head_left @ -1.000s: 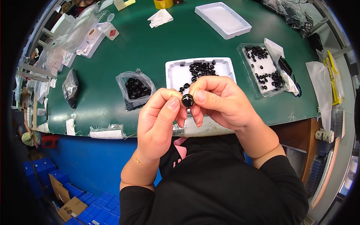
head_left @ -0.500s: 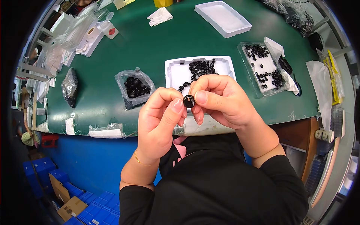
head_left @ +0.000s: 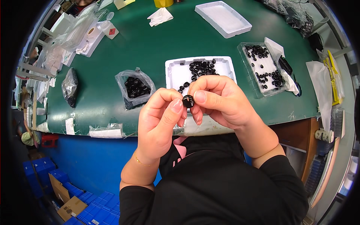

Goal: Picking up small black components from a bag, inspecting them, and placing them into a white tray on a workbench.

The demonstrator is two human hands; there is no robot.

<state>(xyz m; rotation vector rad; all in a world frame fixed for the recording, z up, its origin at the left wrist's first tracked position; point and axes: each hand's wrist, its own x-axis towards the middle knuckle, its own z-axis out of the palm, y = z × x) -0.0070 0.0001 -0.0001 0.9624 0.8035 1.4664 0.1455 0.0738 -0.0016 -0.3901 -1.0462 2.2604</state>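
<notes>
Between the fingertips of both hands is a small, glossy black round piece; its exact kind I cannot make out. My left hand pinches its left side with thumb and forefinger. On the other side my right hand grips it between thumb and fingers. Just beyond the hands lies a white tray, partly hidden by them, with many similar shiny black pieces heaped in it. An opened clear plastic bag of black pieces stands left of the tray.
To the right, a clear plastic tray holds more black pieces. An empty white tray and a white glove lie farther back on the green table. A filled bag rests at left. Blue crates stand on the floor.
The black piece has turned slightly between my fingertips, and its reflection differs. Both hands keep nearly the same place and grip.
</notes>
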